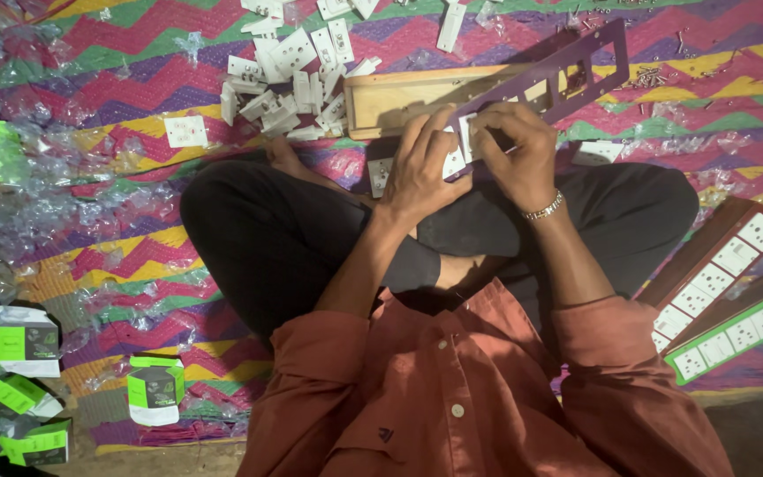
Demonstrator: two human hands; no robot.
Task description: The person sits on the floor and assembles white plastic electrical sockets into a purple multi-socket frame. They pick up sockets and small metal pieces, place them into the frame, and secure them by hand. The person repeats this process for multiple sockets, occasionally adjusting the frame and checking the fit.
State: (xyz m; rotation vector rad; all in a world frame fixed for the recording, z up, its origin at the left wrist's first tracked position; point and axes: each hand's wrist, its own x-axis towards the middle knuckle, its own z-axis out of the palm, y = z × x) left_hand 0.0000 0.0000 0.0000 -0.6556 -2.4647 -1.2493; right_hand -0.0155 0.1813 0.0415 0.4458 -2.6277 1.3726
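Here, a zigzag woven mat (117, 88) is covering the floor. At upper centre, a purple slotted plate (589, 62) is lying across a wooden box (399, 97); likely stiff, light, best gripped along its edges. Both hands, left (419, 172) and right (516, 157), are pinching a white socket module (463, 146) against its lower end. Loose white modules (284, 88) are piling up at upper left.

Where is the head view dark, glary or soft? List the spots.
Head view: light falls evenly on the woven mat; the bottom right corner goes dark; clear plastic wrappers at left catch glare; both hands, left hand and right hand, look slightly soft.
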